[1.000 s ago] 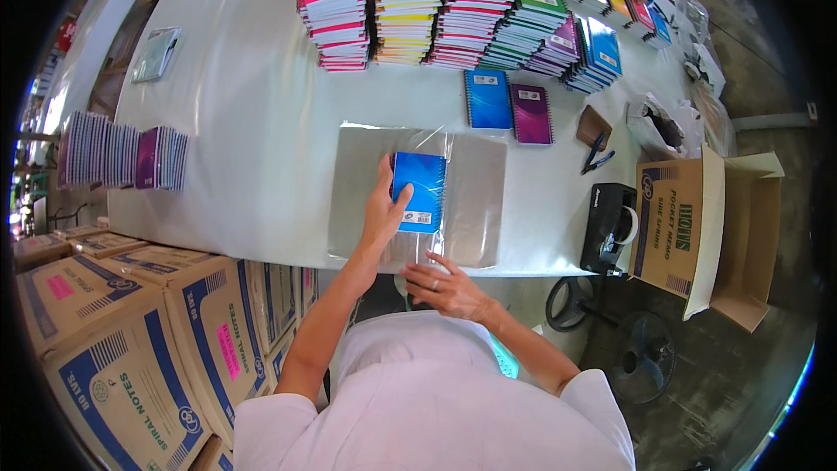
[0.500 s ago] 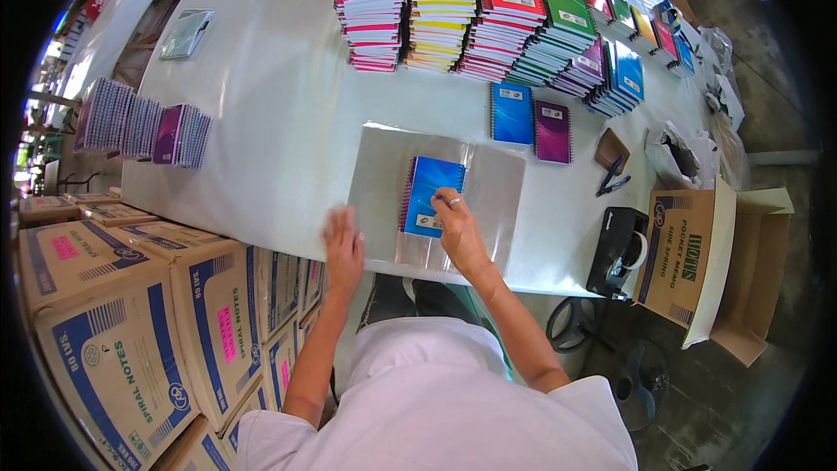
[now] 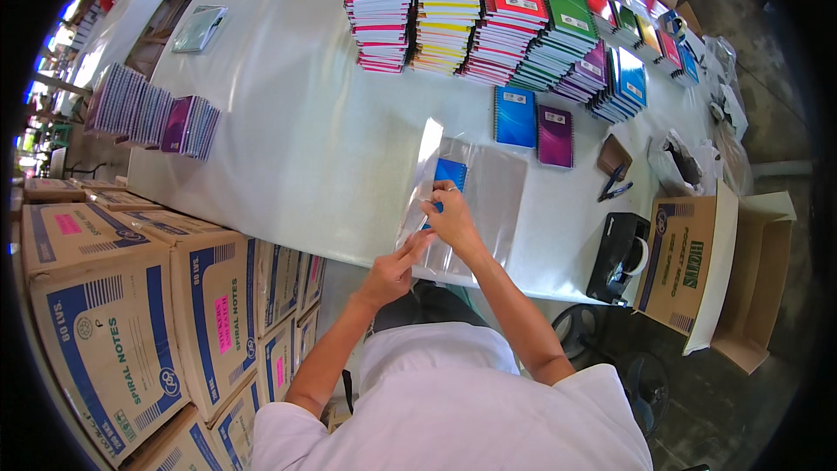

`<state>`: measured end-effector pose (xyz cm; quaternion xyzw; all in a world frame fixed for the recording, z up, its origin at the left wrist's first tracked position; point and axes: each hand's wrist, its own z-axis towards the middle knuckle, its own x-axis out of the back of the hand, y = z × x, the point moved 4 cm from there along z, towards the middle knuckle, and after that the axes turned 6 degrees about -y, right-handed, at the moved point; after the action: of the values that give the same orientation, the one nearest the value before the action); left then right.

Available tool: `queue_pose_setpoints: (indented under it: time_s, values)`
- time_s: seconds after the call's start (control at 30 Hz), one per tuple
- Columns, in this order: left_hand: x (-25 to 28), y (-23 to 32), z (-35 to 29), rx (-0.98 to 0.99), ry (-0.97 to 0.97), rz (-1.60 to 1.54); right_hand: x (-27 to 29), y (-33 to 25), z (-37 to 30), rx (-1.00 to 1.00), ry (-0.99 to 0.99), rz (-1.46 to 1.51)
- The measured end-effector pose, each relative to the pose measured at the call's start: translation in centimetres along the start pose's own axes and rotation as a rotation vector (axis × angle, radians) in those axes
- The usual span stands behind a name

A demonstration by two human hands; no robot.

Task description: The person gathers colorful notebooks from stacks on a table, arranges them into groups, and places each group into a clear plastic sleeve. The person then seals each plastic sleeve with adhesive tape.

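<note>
A blue spiral notebook lies on a clear plastic sheet at the table's near edge. The sheet's left side is lifted and folded over towards the notebook, catching the light. My left hand is closed at the near left edge of the sheet, fingertips pinching the film. My right hand sits over the notebook with its fingers bent together on the folded film. It hides much of the notebook's cover.
Tall stacks of coloured notebooks stand at the back, with a loose blue notebook and a purple one before them. At right are a tape dispenser, scissors and an open carton. Closed cartons fill the left.
My left hand has moved right and closed on the film's edge. The sheet's left side has come up and over the notebook. My right hand has shifted slightly and stays above the notebook.
</note>
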<state>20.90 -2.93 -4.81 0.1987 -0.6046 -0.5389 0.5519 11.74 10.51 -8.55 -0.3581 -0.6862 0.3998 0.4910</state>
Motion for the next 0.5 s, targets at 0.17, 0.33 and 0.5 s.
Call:
queue_pose_setpoints:
  time_s: [0.17,0.33,0.5]
  values:
    - [3.3,-0.5,1.8,0.023,0.2,0.048,0.5,0.0,-0.3,-0.068,0.082,0.083]
    - [2.0,-3.4,8.0,0.421,0.319,-0.079,-0.3,-0.6,-0.3,-0.158,0.152,0.148]
    - [5.5,-6.6,9.3,0.729,0.129,-0.015,0.5,-1.5,-0.7,-0.077,0.151,-0.005]
